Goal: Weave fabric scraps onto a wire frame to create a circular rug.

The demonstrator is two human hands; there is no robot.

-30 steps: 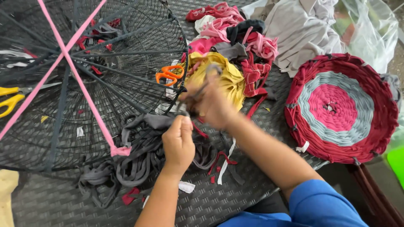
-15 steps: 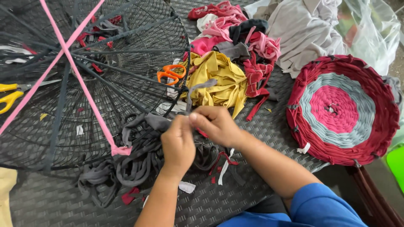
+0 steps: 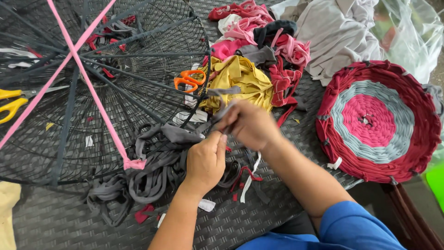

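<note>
Together, the left hand (image 3: 206, 162) and right hand (image 3: 247, 124) pinch one grey fabric strip (image 3: 222, 109) tight at the edge of the wire frame (image 3: 115, 69), apparently to tension it (orange scissors (image 3: 188, 79) rest just inside the frame).

Beside the black wire frame (image 3: 115, 69), crossed by pink strips (image 3: 88, 83), lie grey fabric strips (image 3: 152, 171), orange scissors (image 3: 188, 79) and yellow cloth (image 3: 240, 81). Right of the frame, the round mat (image 3: 377, 120) shows concentric pink, grey and dark red rings.
</note>
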